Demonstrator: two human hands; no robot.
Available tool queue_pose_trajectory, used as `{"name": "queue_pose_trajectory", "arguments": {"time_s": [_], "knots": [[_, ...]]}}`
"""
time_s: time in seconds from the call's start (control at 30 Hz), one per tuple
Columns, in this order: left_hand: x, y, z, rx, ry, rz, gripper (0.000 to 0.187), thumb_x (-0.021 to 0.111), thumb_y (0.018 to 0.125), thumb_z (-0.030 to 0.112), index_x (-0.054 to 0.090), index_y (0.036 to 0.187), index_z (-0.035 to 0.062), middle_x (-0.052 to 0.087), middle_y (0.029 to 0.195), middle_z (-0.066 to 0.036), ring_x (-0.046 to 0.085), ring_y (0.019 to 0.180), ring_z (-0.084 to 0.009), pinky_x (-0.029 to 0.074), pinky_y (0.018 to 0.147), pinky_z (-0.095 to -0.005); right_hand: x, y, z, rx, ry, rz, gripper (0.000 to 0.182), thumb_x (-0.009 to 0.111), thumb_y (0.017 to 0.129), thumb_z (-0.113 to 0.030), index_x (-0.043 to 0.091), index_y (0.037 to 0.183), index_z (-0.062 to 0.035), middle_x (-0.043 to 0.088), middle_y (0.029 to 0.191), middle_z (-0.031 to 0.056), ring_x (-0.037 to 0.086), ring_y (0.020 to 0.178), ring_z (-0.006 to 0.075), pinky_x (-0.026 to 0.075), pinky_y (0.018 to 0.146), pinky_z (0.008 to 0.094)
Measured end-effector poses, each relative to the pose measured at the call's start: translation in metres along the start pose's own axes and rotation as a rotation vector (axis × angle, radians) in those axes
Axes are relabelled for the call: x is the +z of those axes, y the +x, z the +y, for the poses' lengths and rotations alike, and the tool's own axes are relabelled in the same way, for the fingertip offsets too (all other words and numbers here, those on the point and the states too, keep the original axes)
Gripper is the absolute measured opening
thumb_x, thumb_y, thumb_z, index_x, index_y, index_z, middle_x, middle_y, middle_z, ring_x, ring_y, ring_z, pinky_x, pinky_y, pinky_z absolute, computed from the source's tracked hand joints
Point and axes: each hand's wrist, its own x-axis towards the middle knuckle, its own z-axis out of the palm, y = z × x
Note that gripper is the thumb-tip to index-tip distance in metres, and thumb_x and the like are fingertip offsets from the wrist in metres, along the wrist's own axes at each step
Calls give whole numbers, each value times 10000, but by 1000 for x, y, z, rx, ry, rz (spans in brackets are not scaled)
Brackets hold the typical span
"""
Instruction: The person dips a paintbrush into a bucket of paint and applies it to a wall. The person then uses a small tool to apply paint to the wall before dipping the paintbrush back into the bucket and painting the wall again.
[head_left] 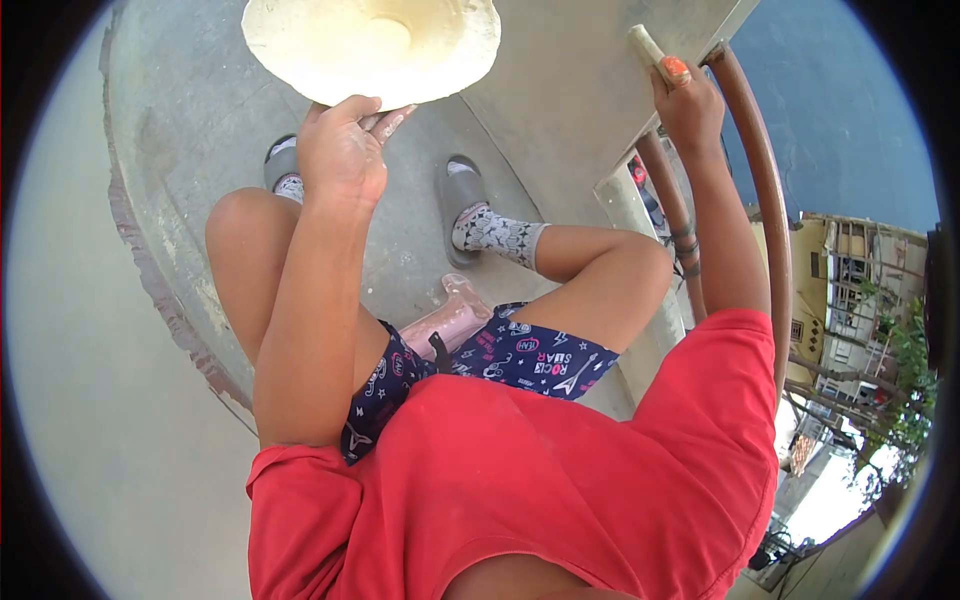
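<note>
At the top, a wide pale cream bowl [370,45] with an uneven rim is held tilted, its inside showing. My left hand [345,150] grips its near edge, fingers beneath it and whitish smears on the skin. Up at the right, my right hand [690,105] is closed around a short pale stick-like tool [647,45], well apart from the bowl. A bright orange patch shows at the fingers there; I cannot make out what it is.
Grey concrete floor [400,255] lies under my sandalled feet, with a ragged edge at left. A pink object [447,322] rests between my thighs. Brown curved rails [765,200] stand close to my right arm. Buildings and plants show beyond.
</note>
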Motion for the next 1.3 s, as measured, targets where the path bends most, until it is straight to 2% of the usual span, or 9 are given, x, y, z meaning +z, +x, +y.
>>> {"name": "queue_pose_trajectory", "arguments": {"time_s": [0.2, 0.27, 0.3, 0.37, 0.57, 0.67, 1.0, 1.07, 1.3], "knots": [[2, -6, 6, 21, -38, -11, 406, 421, 765, -108, 386, 1168, -80, 504, 1103, -183, 578, 953, -289, 536, 808, -395, -90, 84, -22, 263, 48, 219, 261, 709, 759, -263, 666, 811, -10, 643, 689, 75, 592, 571, 148, 455, 539, 256], [3, -7, 6, 35, -54, -16, 408, 422, 764, -108, 389, 1169, -76, 508, 1101, -180, 580, 952, -286, 538, 804, -392, -95, 91, -51, 450, 563, 427, 366, 723, 753, -295, 661, 872, 46, 662, 749, 72, 579, 631, 84, 445, 582, 213], [4, -8, 5, 14, -61, -32, 409, 417, 766, -113, 389, 1172, -70, 509, 1107, -179, 579, 961, -287, 540, 802, -393, -97, 91, -68, 441, 581, 434, 366, 723, 753, -295, 661, 872, 46, 662, 749, 72, 579, 631, 84, 445, 582, 213], [5, -10, 5, -1, -63, -48, 411, 412, 768, -119, 389, 1175, -65, 510, 1112, -179, 579, 970, -287, 542, 800, -395, -96, 89, -105, 502, 821, 311, 316, 737, 724, -238, 659, 842, 45, 668, 718, 79, 600, 631, 90, 446, 592, 210], [5, -14, 5, -16, -114, -114, 428, 395, 772, -139, 375, 1190, -50, 508, 1142, -181, 579, 992, -300, 525, 833, -410, -80, 104, -158, 453, 830, -22, 336, 696, 722, -252, 653, 838, 60, 662, 688, 128, 637, 612, 161, 480, 605, 254], [6, -14, 6, 11, -148, -142, 432, 404, 770, -135, 379, 1189, -34, 504, 1153, -171, 581, 991, -298, 511, 854, -423, -74, 114, -176, 390, 730, 14, 341, 678, 717, -255, 648, 834, 64, 648, 666, 159, 645, 593, 221, 491, 596, 280], [7, -12, 8, 61, -191, -115, 419, 410, 780, -145, 418, 1177, -9, 512, 1165, -144, 563, 1026, -291, 507, 883, -436, -68, 140, -219, 438, 670, -31, 354, 672, 718, -281, 647, 816, 58, 649, 662, 134, 626, 581, 216, 482, 611, 297], [7, -12, 7, 67, -187, -112, 427, 410, 778, -146, 411, 1182, -7, 510, 1167, -144, 566, 1021, -286, 510, 881, -425, -79, 147, -227, 492, 728, 4, 239, 651, 698, -161, 634, 779, 63, 599, 674, 240, 634, 635, 346, 479, 561, 370], [8, -12, 6, 70, -232, -94, 443, 409, 770, -147, 400, 1190, -6, 501, 1164, -145, 572, 998, -252, 539, 809, -352, -68, 157, -240, 472, 706, 12, 257, 650, 691, -167, 632, 770, 76, 594, 679, 255, 633, 649, 353, 485, 584, 379]]}}
